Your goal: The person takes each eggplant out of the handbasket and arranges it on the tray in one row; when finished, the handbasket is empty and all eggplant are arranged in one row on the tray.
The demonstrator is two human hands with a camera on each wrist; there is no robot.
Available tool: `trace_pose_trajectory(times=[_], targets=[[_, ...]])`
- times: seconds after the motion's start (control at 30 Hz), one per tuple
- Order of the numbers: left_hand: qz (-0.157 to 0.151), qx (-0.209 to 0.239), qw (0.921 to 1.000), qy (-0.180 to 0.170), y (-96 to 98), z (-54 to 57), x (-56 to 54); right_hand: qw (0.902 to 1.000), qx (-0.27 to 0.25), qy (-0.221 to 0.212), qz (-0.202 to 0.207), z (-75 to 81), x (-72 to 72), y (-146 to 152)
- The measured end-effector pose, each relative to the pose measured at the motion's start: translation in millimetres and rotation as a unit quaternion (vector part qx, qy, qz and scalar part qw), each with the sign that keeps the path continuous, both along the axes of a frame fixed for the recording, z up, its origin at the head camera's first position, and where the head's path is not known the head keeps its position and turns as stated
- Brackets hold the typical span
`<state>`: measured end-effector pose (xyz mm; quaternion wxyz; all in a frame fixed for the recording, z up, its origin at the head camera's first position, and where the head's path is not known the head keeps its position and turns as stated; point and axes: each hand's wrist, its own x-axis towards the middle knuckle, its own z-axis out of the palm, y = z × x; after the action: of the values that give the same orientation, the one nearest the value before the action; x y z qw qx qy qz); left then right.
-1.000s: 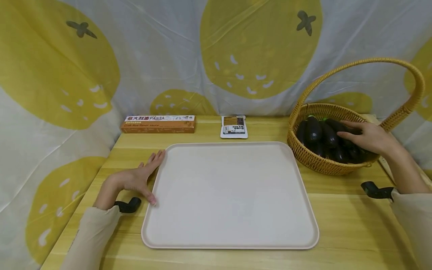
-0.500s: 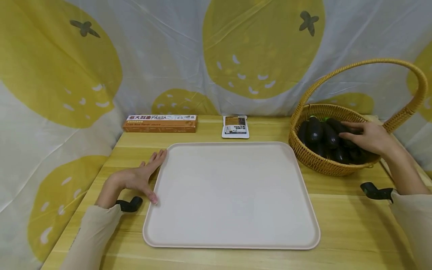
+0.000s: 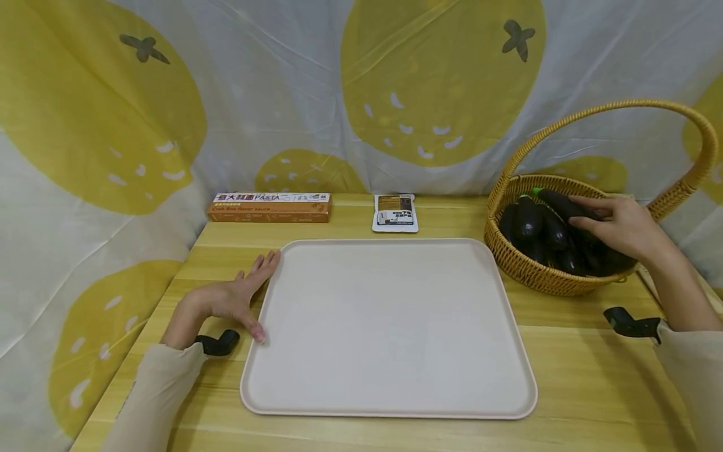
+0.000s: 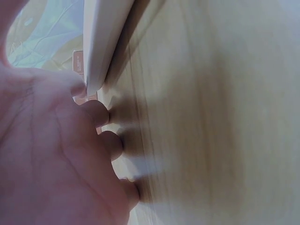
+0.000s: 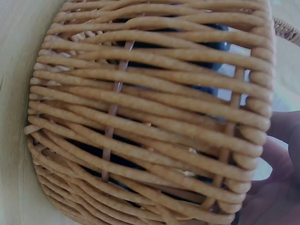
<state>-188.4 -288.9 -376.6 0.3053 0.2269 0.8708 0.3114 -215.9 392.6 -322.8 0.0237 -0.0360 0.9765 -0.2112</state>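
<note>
In the head view, my right hand (image 3: 632,229) pinches a dark eggplant (image 3: 565,203) with a green stem end, between thumb and fingers. It lies tilted above several other eggplants (image 3: 528,221) inside a handled wicker basket (image 3: 525,270). The right wrist view is mostly filled by the basket's woven side (image 5: 154,103), with dark shapes behind the gaps. At the left edge of a pale rectangular tray (image 3: 390,326), my left hand (image 3: 228,301) has its fingers spread and its thumb on the rim. Its fingertips (image 4: 112,144) rest on the table in the left wrist view.
Behind the tray lie an orange-and-white pasta box (image 3: 269,208) and a small flat packet (image 3: 395,213). A curtain with yellow fruit prints (image 3: 443,81) hangs along the back and left. The basket's tall handle (image 3: 610,104) arches over the eggplants.
My right hand has raised one eggplant slightly, so its green end now shows higher in the basket. The left hand and tray keep their places; the head view shifts slightly.
</note>
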Motion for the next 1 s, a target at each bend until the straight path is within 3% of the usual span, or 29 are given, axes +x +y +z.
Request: trace_pose_trajectory(times=[0.43,0.8,1.0], targets=[[0.004,0.004,1.0000,-0.005,-0.3,-0.6,0.8,0.9997,-0.010,0.022,-0.009,5.1,17.1,-11],[0.005,0.006,1.0000,-0.004,0.8,0.3,2.4,0.9966,-0.073,-0.019,-0.034,18.3,41.0,-17],[0.005,0.006,1.0000,-0.003,0.7,0.7,2.4,0.9957,-0.085,-0.023,-0.028,26.6,58.8,-20]])
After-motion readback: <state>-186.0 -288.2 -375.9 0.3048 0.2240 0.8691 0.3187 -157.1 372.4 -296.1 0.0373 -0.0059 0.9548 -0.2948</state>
